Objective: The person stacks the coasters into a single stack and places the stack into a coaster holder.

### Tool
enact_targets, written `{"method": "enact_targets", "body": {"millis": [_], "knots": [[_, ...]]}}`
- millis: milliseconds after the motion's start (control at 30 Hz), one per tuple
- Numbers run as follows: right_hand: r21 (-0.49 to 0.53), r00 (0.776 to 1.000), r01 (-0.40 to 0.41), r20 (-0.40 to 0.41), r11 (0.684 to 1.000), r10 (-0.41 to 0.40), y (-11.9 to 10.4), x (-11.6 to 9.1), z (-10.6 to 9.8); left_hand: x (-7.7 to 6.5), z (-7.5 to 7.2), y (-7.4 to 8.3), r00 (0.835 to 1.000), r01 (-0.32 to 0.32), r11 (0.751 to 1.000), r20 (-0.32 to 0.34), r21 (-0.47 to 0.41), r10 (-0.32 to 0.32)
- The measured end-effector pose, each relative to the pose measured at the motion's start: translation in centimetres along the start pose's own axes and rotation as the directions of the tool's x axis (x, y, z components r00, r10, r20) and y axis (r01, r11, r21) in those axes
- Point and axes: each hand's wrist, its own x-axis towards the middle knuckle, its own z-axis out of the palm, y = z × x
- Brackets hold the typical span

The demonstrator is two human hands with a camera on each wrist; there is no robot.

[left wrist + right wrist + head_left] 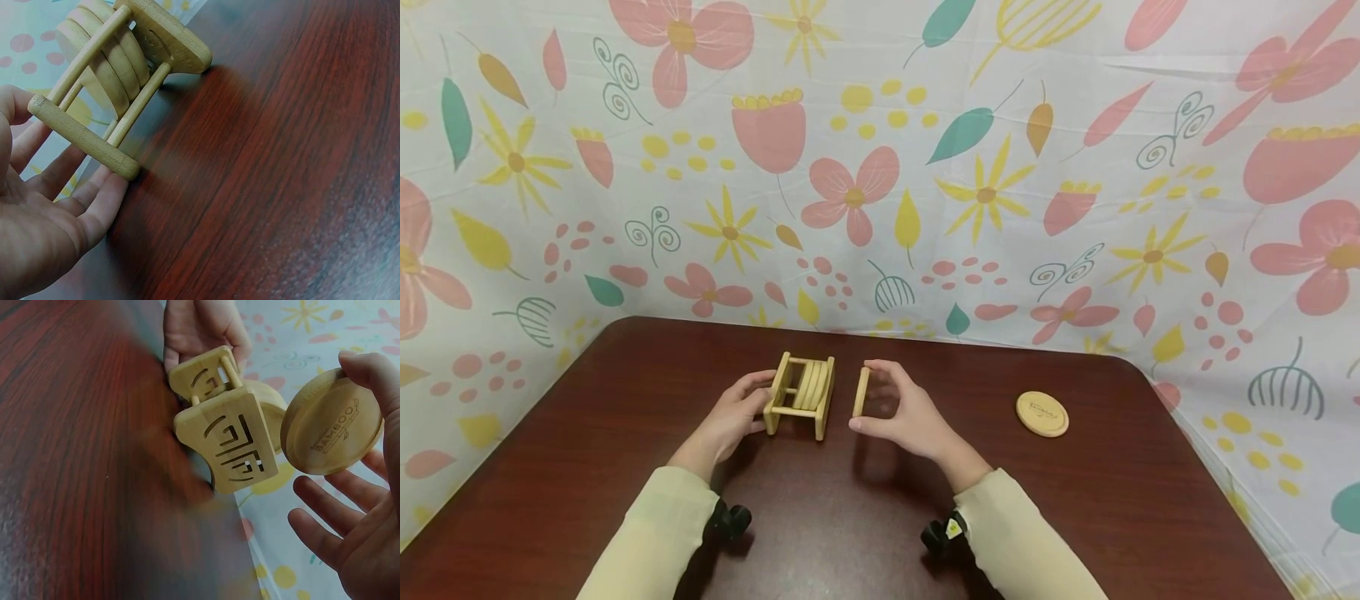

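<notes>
My left hand (730, 419) holds a small bamboo coaster rack (84, 137) by its left end panel, thumb on one side and fingers on the other. Several round coasters (811, 385) stand upright inside the rack, between its rods. Cut-out line patterns mark the end panel (228, 440) in the right wrist view. Just right of the rack, my right hand (910, 419) pinches one round bamboo coaster (334, 425) on edge between thumb and fingers. That coaster is apart from the rack in the head view, and its printed face shows "BAMBOO" in the right wrist view.
Another round coaster (1042, 414) lies flat on the dark wooden table (820, 533), to the right of my right hand. A flower-printed cloth (850, 125) hangs behind the table's back edge and along its sides.
</notes>
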Motion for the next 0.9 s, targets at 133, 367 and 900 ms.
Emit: {"method": "enact_targets", "body": {"millis": [133,367,900], "knots": [[0.011,1.0,0.009,-0.005,1.0,-0.009,-0.2,0.4,0.2,0.1,0.0,-0.1,1.0,-0.002,1.0,-0.005,-0.002,0.002],[0.027,0.999,0.054,-0.01,0.998,-0.053,-0.6,0.8,0.5,0.2,0.0,-0.2,1.0,-0.002,1.0,-0.005,-0.017,0.002],[0.052,0.999,0.041,-0.036,0.998,-0.039,-1.3,2.1,1.1,0.2,0.2,-0.1,1.0,-0.003,1.0,-0.016,-0.03,0.003]]}}
